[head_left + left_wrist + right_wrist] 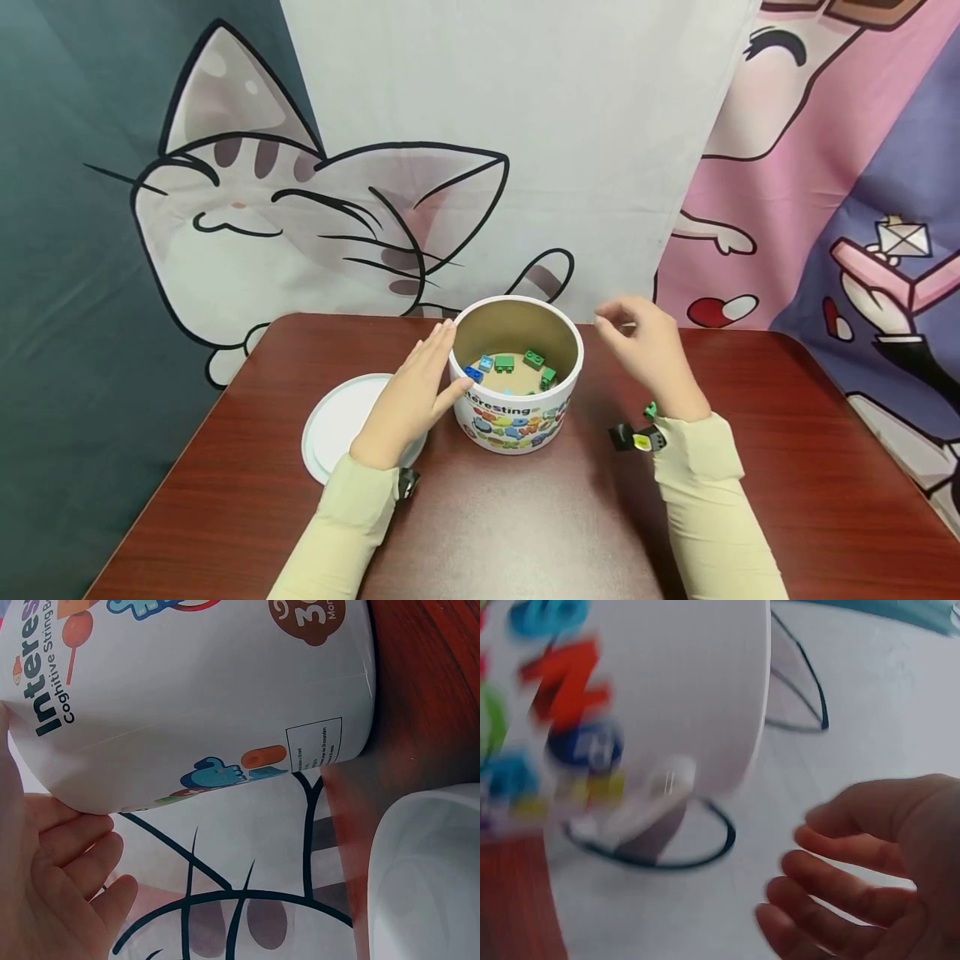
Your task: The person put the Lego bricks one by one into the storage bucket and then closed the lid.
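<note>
A round white tub point(480, 421) with colourful print stands on the table, uncovered. Inside it lie several small building blocks, among them a green block point(504, 364) and a dark blue block point(473, 374). My left hand point(405, 400) rests against the tub's left side, its fingers fairly straight and its thumb at the near rim. To the right of the tub, my right hand point(651, 357) is raised, apart from it. Its fingers bend loosely, and nothing shows between them in the right wrist view. A green block point(650, 410) shows beside the right wrist, partly hidden.
A white lid point(337, 421) lies on the brown table point(525, 533) left of the tub, partly behind the left hand. Behind the table's far edge hangs a cartoon-printed cloth point(600, 150). A dark wrist camera point(637, 437) sits on the right wrist.
</note>
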